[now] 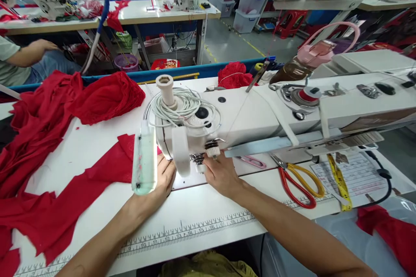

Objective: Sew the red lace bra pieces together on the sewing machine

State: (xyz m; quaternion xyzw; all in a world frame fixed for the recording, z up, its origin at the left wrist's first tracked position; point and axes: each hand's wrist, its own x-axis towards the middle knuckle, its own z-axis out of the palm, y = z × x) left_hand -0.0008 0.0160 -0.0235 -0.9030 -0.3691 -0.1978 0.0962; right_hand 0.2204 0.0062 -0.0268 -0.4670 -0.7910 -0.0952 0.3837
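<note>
A white sewing machine (pixel 240 114) stands before me, a coil of pale cord (pixel 177 106) on top of its head. My left hand (pixel 165 176) lies on the bed left of the needle area, fingers stretched forward, their tips partly hidden behind the machine head. A strip of red cloth (pixel 104 169) runs up beside it, behind a clear greenish guard (pixel 144 160). Right of the needle, my right hand (pixel 222 174) is closed, thumb and bent fingers close to the presser area. Whatever its fingertips pinch is hidden by the machine.
Red-and-yellow-handled scissors (pixel 300 184), a pink clip-like tool (pixel 253 161) and a yellow tape measure (pixel 339 181) lie to the right. Bunched red fabric (pixel 107 97) covers the left. A printed ruler (pixel 188 229) follows the front edge. Another person's arm (pixel 32 52) shows far left.
</note>
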